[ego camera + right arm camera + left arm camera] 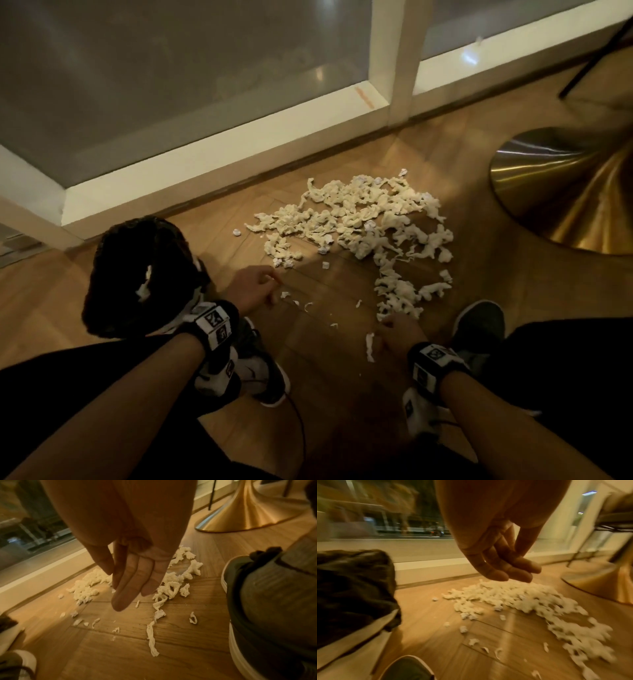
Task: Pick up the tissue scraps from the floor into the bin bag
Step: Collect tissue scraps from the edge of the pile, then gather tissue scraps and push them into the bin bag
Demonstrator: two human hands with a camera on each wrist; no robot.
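A wide pile of white tissue scraps (359, 222) lies on the wooden floor near the window sill. Smaller bits (308, 305) and a long strip (370, 346) lie nearer to me. The black bin bag (137, 274) stands open at the left, with a few white scraps inside. My left hand (270, 287) hovers low beside the bag, over the small bits. In the left wrist view the left hand (522, 566) hangs with its fingers loosely bent and holds nothing. My right hand (390, 325) is at the pile's near edge. Its fingers (120, 601) point straight down, empty, above the strip (151, 639).
A brass cone-shaped table base (565, 192) stands at the right, close to the pile. A white window sill (205, 181) runs along the far side. My shoes (479, 329) flank the scraps. A dark chair leg (589, 58) stands at the far right.
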